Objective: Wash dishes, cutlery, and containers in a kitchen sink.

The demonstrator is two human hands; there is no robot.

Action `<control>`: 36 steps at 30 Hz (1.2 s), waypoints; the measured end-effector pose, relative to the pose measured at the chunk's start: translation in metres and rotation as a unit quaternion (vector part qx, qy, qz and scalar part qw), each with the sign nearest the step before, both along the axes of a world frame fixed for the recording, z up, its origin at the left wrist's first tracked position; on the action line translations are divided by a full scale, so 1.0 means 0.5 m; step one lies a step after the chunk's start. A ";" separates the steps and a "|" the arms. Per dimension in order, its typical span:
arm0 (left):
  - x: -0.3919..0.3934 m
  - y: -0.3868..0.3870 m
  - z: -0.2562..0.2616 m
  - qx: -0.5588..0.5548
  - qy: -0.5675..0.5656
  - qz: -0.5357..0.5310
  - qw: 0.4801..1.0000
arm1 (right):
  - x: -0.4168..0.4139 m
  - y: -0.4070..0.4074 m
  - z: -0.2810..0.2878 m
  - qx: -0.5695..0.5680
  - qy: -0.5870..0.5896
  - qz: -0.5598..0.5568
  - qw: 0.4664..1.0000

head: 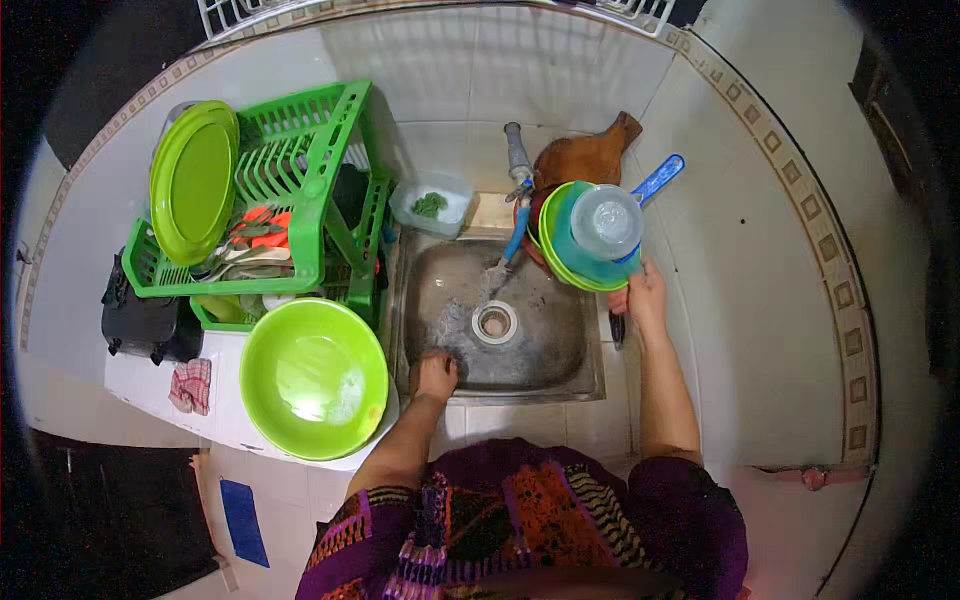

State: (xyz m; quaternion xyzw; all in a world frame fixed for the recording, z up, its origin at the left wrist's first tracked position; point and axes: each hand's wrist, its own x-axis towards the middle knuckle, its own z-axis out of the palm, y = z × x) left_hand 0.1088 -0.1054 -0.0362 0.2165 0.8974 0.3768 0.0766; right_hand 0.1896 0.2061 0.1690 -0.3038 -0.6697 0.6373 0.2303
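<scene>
My left hand [437, 375] is low over the near left part of the stainless steel sink [551, 367], fingers curled downward; whether it holds something small is hidden. Water runs from the tap's blue hose [516, 234] onto the basin, near the white-rimmed drain [495, 322]. At the right edge of the sink my right hand [646, 296] grips the rim of a stack of bowls. A lime green bowl [553, 251] holds a teal bowl [581, 251], a translucent plastic container [607, 221] and a blue-handled utensil [660, 178].
A green dish rack [307, 247] with a lime plate [193, 191] and cutlery stands left. Before it sits a large green basin [311, 375]. Behind the sink are a container of greens [435, 206] and a wooden board [581, 157]. A dark-handled tool [617, 330] lies below my right hand.
</scene>
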 end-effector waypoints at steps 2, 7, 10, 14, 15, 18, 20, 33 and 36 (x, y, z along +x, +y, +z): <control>0.002 0.006 0.022 -0.036 0.057 0.011 0.998 | 0.039 -0.012 -0.023 -0.012 -0.009 0.044 0.999; 0.000 -0.001 0.020 -0.089 0.006 -0.004 0.996 | 0.117 -0.095 -0.112 -0.021 -0.071 0.106 0.992; 0.005 0.001 0.026 -0.007 0.004 0.010 1.000 | 0.139 -0.145 -0.212 -0.033 -0.101 0.119 0.987; 0.001 -0.010 0.024 0.035 -0.016 -0.007 0.999 | 0.125 -0.233 -0.298 -0.197 -0.117 0.061 0.972; 0.004 -0.010 0.027 0.034 -0.016 -0.008 0.999 | 0.113 -0.246 -0.313 -0.198 -0.116 0.060 0.971; 0.003 -0.027 0.011 0.014 -0.017 -0.008 1.000 | 0.066 -0.289 -0.312 -0.257 -0.158 0.005 0.953; 0.012 0.001 0.059 0.008 -0.028 -0.024 0.999 | 0.040 -0.266 -0.355 -0.319 -0.126 -0.039 0.939; 0.022 0.030 0.102 -0.110 -0.013 -0.069 0.991 | -0.021 -0.249 -0.177 0.401 0.081 0.156 0.899; 0.015 0.055 0.089 -0.054 0.034 -0.085 0.994 | -0.107 -0.203 -0.190 0.430 0.093 0.148 0.886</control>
